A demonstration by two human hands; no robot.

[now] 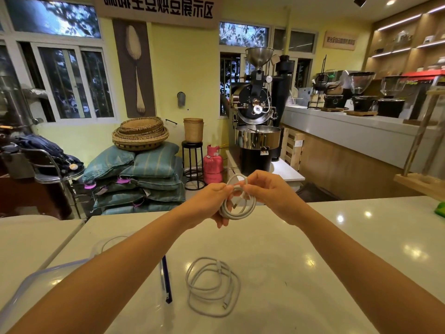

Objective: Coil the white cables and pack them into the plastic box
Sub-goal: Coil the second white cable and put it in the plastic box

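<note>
Both hands meet above the far middle of the worktop [337, 261], clamped on one coiled white cable [238, 209]. The left hand [207, 201] cups the loops from below and the right hand [267, 191] pinches them at the top. A second white cable [213, 285] lies in slack, uneven loops near the worktop's near edge. The plastic box [101, 244] stands toward the left edge, partly hidden by the left forearm.

Likely risks:
- The held coil is bound only by finger pressure, so loosening the pinch would probably let the springy loops open.
- A free connector end could snag on the box rim.
- The forearm passing low could drag the second cable.
</note>
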